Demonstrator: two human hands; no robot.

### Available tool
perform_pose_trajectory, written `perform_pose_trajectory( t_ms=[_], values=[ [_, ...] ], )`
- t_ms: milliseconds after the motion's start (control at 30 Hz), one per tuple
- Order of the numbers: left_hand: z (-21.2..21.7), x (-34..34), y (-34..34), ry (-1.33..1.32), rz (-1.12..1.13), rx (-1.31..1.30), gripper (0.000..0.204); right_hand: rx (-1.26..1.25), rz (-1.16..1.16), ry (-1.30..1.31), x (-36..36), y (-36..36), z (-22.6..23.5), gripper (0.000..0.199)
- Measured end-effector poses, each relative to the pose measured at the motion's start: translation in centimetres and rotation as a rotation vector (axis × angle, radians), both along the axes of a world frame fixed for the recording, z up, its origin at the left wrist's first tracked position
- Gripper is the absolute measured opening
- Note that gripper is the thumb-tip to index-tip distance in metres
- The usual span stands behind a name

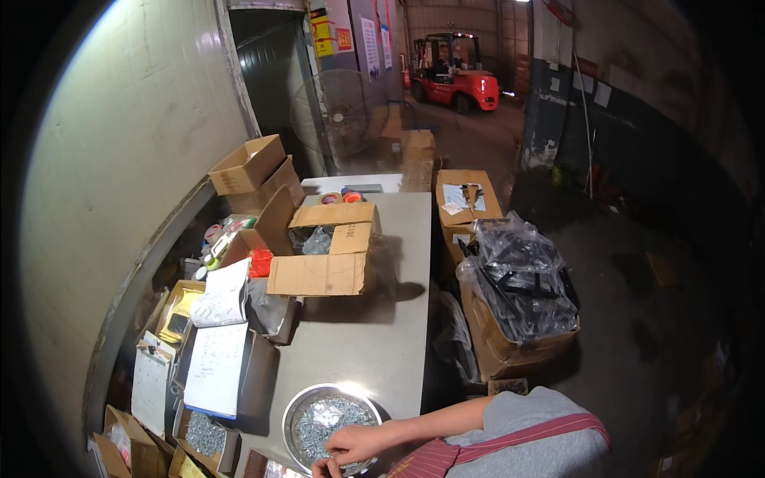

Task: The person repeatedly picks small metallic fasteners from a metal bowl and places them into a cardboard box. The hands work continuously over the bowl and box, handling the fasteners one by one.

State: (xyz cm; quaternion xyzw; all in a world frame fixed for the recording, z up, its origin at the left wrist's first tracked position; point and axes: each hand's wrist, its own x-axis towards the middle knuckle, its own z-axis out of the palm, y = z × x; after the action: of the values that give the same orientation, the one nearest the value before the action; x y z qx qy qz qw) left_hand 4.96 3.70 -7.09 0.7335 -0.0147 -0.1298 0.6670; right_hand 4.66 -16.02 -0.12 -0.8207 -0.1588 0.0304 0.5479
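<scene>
My right hand reaches in from the right, over the near side of a round metal bowl. Many small silvery screws fill the bowl, with what looks like a clear plastic bag among them. The fingers of my right hand are curled downward and pressed together; whatever they pinch is too small to make out. Right below it, fingertips that seem to be my left hand's show at the lower edge, the rest cut off. Left of the bowl, more screws lie in a small box.
An opened cardboard carton stands on the grey table. An open notebook rests over boxes at the left. Right of the table, a large carton holds plastic-wrapped black parts. Farther back are a standing fan and a red forklift.
</scene>
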Motion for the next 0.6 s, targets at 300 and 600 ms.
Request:
perform_pose_trajectory(
  t_ms=[300, 600],
  values=[
    [0.4, 0.6, 0.6, -0.045, 0.006, 0.022, 0.031, 0.042, -0.070, -0.034, 0.1, 0.1, -0.1, 0.019],
    [0.6, 0.1, 3.4, 0.245, 0.181, -0.242, 0.029, 0.143, -0.049, 0.053, 0.1, 0.3, -1.3, 0.023]
  ],
)
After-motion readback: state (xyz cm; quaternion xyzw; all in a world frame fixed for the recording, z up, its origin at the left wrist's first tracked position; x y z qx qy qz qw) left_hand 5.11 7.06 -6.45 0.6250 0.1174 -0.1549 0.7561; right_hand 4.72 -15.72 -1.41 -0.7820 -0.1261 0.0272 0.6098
